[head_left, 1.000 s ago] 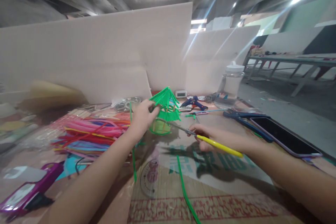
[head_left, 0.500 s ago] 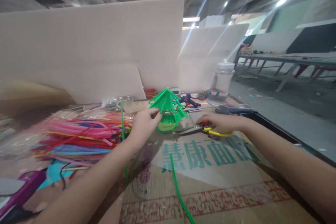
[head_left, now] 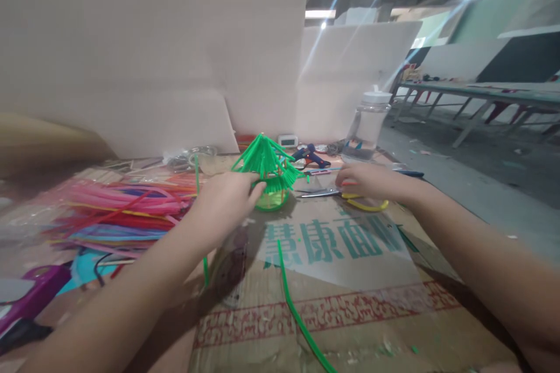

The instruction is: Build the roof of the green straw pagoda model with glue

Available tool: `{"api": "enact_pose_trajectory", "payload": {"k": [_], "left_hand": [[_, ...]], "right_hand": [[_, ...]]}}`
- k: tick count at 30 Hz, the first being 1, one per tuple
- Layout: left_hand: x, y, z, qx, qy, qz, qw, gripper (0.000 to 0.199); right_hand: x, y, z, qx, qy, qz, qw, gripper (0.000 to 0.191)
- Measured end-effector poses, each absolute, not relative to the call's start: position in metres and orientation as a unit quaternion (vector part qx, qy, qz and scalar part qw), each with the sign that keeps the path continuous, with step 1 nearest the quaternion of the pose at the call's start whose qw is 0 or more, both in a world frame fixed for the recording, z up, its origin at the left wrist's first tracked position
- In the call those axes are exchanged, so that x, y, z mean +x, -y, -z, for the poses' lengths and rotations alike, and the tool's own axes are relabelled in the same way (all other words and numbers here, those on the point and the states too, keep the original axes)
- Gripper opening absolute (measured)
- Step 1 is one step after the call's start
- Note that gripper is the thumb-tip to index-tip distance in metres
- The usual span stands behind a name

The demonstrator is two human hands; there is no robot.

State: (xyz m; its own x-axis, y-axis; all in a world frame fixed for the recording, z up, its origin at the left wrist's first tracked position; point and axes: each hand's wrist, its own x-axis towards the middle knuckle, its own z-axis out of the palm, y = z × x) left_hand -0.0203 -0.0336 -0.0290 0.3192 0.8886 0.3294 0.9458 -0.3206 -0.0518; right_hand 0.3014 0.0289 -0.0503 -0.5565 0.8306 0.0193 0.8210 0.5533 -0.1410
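A green tiered model [head_left: 263, 157] made of pipe cleaners, with a pointed top like a small pagoda roof, stands on the cardboard. My left hand [head_left: 230, 195] is closed at its left side, thumb and forefinger on the lower tier; the other fingers are out of sight. My right hand [head_left: 365, 180] is closed over the handles of the scissors [head_left: 321, 193], which have yellow and orange-red grips. Their blades lie low over the cardboard and point left, toward the model. A loose green pipe cleaner [head_left: 291, 303] lies nearer to me, and another green pipe cleaner [head_left: 206, 271] lies partly under my left arm.
Bundled coloured pipe cleaners [head_left: 126, 204] lie at left, near a purple-handled tool [head_left: 39, 288]. Behind the model are a glue gun [head_left: 310, 155], a small white digital device [head_left: 287, 141] and a clear bottle [head_left: 366, 125]. White boards [head_left: 153, 58] stand behind. Printed cardboard [head_left: 341, 326] covers the tabletop.
The green model and my left hand have shifted a little to the left. My right hand stays at the scissors, its fingers slightly higher on the handles. The view has tipped down somewhat.
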Motion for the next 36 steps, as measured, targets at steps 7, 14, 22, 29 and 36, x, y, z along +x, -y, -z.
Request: {"api": "enact_pose_trajectory", "payload": {"k": [7, 14, 22, 29, 36], "left_hand": [[-0.040, 0.029, 0.012, -0.800, 0.560, 0.193, 0.095, 0.034], [-0.050, 0.026, 0.004, -0.790, 0.562, 0.238, 0.053, 0.032], [-0.027, 0.037, 0.013, -0.811, 0.438, 0.319, -0.218, 0.038], [-0.001, 0.034, 0.039, -0.723, 0.370, 0.334, -0.478, 0.036], [0.000, 0.029, 0.043, -0.690, 0.363, 0.351, -0.518, 0.044]], "right_hand": [[0.214, 0.038, 0.064, -0.288, 0.944, -0.124, 0.097, 0.030], [0.180, 0.048, 0.108, -0.165, 0.977, -0.080, 0.109, 0.019], [0.204, 0.036, 0.061, -0.237, 0.895, 0.160, 0.344, 0.028], [0.193, 0.018, 0.030, -0.288, 0.833, 0.030, 0.471, 0.017], [0.182, 0.016, 0.031, -0.287, 0.663, -0.447, 0.527, 0.027]]}}
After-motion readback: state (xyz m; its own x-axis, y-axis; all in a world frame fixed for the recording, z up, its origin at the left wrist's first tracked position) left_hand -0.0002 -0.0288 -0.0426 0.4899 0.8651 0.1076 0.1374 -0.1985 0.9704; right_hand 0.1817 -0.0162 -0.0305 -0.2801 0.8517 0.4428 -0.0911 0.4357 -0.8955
